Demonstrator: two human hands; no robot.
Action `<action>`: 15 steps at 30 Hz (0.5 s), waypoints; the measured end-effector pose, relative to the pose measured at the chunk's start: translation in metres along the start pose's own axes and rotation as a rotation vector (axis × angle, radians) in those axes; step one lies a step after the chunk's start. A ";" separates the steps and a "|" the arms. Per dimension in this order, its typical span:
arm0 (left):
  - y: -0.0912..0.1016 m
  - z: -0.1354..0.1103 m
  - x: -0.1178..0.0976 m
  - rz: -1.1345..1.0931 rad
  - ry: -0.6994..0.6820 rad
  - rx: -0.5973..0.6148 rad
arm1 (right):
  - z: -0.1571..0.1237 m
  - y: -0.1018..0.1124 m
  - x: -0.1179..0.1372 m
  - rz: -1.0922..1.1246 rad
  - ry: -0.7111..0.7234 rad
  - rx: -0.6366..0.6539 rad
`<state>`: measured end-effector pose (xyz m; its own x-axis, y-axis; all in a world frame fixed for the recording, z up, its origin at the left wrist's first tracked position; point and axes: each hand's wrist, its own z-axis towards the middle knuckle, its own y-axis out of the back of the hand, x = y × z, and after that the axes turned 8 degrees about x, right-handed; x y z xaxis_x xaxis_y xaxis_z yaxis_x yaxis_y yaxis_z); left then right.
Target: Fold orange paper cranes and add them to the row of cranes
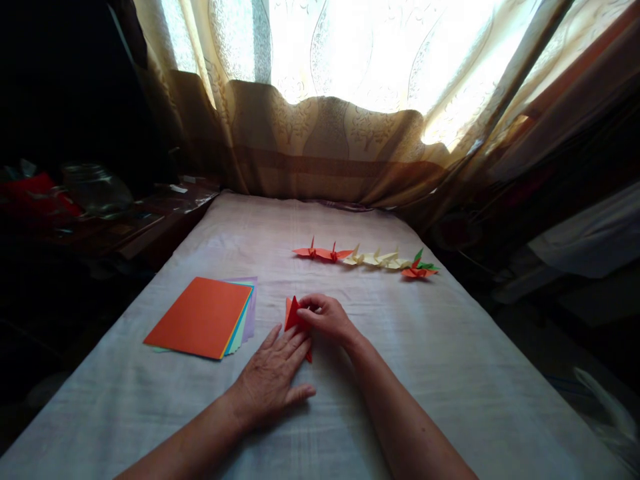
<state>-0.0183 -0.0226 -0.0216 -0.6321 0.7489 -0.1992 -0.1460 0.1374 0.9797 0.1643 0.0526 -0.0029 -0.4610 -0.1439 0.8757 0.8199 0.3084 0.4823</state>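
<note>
A small piece of folded red origami paper [293, 315] lies on the cloth-covered table in front of me. My left hand [275, 370] rests flat over its lower part, fingers stretched out and thumb apart, so much of the paper is hidden. A red tip pokes out below the fingers. At the paper's upper right, my right hand [323, 317] pinches a raised flap between thumb and fingers. To the left sits a stack of square coloured sheets [200, 317], orange on top, with yellow, blue, green and lilac edges fanned out.
A row of folded paper cranes [373, 259], red, cream, green and orange, stands farther back on the right. The pale tablecloth [440, 387] reaches to a patterned curtain [325, 133] at the window. On a dark side surface at left is a glass jar [95, 190].
</note>
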 end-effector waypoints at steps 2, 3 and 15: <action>0.001 0.000 0.000 -0.027 0.008 0.004 | 0.005 0.004 0.003 0.025 0.015 0.076; 0.002 -0.001 -0.001 -0.037 0.010 0.003 | 0.008 0.006 0.004 0.035 0.015 0.112; 0.002 -0.001 -0.006 -0.068 0.048 0.009 | 0.022 0.005 0.012 0.049 -0.041 0.161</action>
<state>-0.0155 -0.0275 -0.0189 -0.6566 0.7057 -0.2663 -0.1834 0.1932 0.9639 0.1556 0.0730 0.0095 -0.4378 -0.0873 0.8948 0.7782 0.4616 0.4258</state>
